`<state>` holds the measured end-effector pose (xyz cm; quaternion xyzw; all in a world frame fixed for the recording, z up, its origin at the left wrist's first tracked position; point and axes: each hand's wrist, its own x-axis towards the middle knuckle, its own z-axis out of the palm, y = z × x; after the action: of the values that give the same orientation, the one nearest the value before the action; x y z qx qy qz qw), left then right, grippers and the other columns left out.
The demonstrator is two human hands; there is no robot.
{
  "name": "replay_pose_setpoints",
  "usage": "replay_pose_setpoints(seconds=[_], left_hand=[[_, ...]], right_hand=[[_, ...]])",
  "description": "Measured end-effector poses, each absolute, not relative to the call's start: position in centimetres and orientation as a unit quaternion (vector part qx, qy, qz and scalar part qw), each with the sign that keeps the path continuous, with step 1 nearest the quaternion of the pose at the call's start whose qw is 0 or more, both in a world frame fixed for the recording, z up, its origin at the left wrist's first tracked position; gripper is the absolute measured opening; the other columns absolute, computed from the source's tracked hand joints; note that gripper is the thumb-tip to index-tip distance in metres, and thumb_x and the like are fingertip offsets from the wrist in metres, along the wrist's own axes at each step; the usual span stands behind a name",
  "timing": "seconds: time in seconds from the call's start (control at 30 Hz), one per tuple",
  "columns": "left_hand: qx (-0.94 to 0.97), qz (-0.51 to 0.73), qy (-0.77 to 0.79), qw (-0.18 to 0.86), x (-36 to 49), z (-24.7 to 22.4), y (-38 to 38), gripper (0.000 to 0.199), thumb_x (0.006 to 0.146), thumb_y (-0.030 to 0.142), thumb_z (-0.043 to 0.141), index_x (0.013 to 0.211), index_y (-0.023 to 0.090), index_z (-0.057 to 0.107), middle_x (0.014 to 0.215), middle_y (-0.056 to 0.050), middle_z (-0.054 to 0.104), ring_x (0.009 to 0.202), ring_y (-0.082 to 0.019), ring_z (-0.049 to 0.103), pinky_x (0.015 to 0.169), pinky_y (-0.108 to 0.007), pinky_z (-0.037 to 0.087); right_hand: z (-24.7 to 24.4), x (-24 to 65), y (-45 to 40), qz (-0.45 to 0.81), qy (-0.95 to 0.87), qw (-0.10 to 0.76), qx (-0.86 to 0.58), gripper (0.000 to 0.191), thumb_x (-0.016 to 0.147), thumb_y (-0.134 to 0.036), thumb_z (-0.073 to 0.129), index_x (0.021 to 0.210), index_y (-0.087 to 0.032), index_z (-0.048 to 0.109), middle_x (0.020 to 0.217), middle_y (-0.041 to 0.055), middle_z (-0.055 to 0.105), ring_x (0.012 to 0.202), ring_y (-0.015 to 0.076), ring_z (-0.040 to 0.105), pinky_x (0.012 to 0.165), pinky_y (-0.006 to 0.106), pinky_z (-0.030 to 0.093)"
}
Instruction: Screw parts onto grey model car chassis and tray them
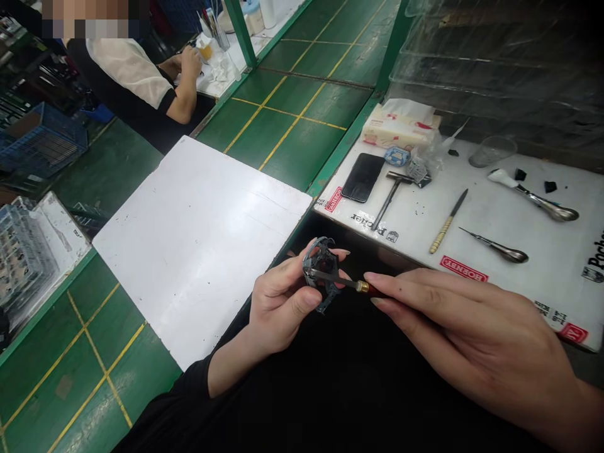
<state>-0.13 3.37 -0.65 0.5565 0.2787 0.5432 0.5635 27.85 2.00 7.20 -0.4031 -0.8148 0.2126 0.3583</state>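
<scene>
Right hand (476,333) huge in the foreground, fingers and thumb pinched tight on a slim red-handled tool (372,289) with a brass ferrule, and from that ferrule a narrow steel blade (333,278) running almost level toward the left of the view! Straight into a dark grey openwork cage-like part (321,267), clamped firmly in the fingers and thumb of the left hand (278,302), just off the near edge of the desk, right between the two hands. Left hand closest to the part, wrapped around its lower side, with the right hand reaching in from the right at the far end of the tool. Blade tip inside the openwork, its exact contact hidden by the fingers. Black sleeve (189,384) along the bottom of the view, white board (189,245) off to the left. Over on the white desk mat (557,296), a black phone (362,177), a small hammer (394,192), a striped-handled knife (448,221) and a metal-handled pick (500,248), all lying well clear of the hands. Far upper left, a co-worker's hand (191,61) busy at a separate station!
</scene>
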Motion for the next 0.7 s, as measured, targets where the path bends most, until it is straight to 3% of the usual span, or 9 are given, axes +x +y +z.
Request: replay_pose_setpoints(seconds=[0.23, 0.47, 0.63, 0.7], left_hand=[[0.568, 0.528, 0.281, 0.565, -0.6, -0.1, 3.5, 0.051, 0.124, 0.044, 0.083, 0.172, 0.026, 0.084, 0.168, -0.023, 0.086, 0.13, -0.037, 0.095, 0.128, -0.061, 0.072], [0.492, 0.564, 0.248, 0.615, 0.6, -0.1, 3.3, 0.057, 0.125, 0.042, 0.083, 0.18, 0.035, 0.076, 0.165, -0.018, 0.088, 0.129, -0.033, 0.095, 0.117, -0.054, 0.079], [0.448, 0.643, 0.263, 0.563, 1.5, 0.2, 3.7, 0.065, 0.116, 0.049, 0.096, 0.178, 0.04, 0.076, 0.155, -0.014, 0.091, 0.123, -0.033, 0.096, 0.107, -0.053, 0.083], [0.466, 0.653, 0.269, 0.534, 1.4, 0.2, 3.9, 0.073, 0.108, 0.05, 0.104, 0.175, 0.039, 0.079, 0.151, -0.011, 0.091, 0.125, -0.033, 0.095, 0.109, -0.052, 0.082]], right_hand=[[7.5, 28.1, 1.7, 0.19, -0.816, 0.351, -0.419, 0.032, 0.124, -0.007, 0.074, 0.151, -0.021, 0.085, 0.121, 0.0068, 0.096, 0.098, 0.0198, 0.095, 0.089, 0.026, 0.077], [7.3, 28.4, 2.7, 0.21, -0.82, 0.338, -0.412, 0.029, 0.127, -0.013, 0.071, 0.151, -0.024, 0.083, 0.116, 0.0045, 0.095, 0.093, 0.0186, 0.093, 0.085, 0.024, 0.076], [7.2, 28.3, 2.4, 0.189, -0.808, 0.338, -0.444, 0.034, 0.128, -0.015, 0.067, 0.158, -0.023, 0.082, 0.131, 0.0073, 0.095, 0.108, 0.021, 0.095, 0.108, 0.029, 0.078], [7.0, 27.9, 2.0, 0.191, -0.813, 0.358, -0.417, 0.041, 0.127, -0.01, 0.066, 0.164, -0.022, 0.079, 0.137, 0.0085, 0.092, 0.113, 0.0198, 0.094, 0.108, 0.026, 0.077]])
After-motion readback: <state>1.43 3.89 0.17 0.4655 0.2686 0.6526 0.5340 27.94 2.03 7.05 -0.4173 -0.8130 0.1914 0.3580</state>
